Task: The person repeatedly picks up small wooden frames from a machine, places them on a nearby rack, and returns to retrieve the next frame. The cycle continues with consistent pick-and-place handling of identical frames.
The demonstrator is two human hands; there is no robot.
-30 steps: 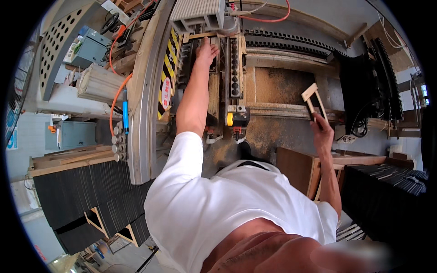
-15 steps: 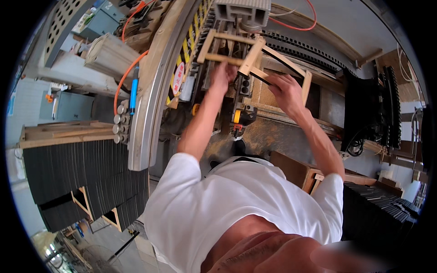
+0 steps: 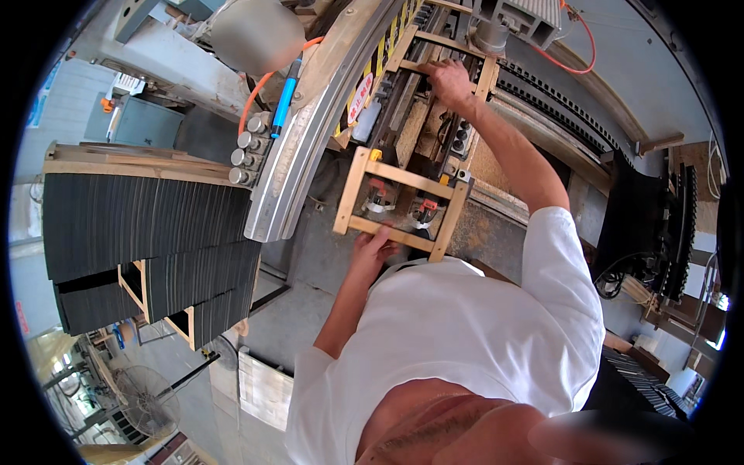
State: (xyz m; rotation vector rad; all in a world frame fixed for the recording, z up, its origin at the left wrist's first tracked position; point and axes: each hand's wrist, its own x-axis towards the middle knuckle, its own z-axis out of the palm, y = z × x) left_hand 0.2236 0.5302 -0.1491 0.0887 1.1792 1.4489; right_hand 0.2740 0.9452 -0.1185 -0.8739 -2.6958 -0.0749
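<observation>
My left hand (image 3: 373, 245) grips the near rail of a small rectangular wooden frame (image 3: 353, 189), held flat just in front of my chest over the machine bed. My right arm reaches far forward, and my right hand (image 3: 449, 77) is shut on a rail of a second wooden frame (image 3: 413, 37) that lies on the woodworking machine (image 3: 434, 139). Through the held frame I see red-and-white clamps of the machine. My white shirt fills the lower middle of the view.
A curved metal guard (image 3: 306, 147) with yellow-black stripes runs along the machine's left side, with an orange hose (image 3: 252, 105) and a blue cylinder (image 3: 284, 105). Stacks of dark panels (image 3: 139, 225) stand at left. A floor fan (image 3: 143, 397) is lower left. Dark machinery (image 3: 651, 225) stands at right.
Both hands were up at the machine with frames; now my left hand has drawn one frame down toward my body, while my right hand stays on the far frame.
</observation>
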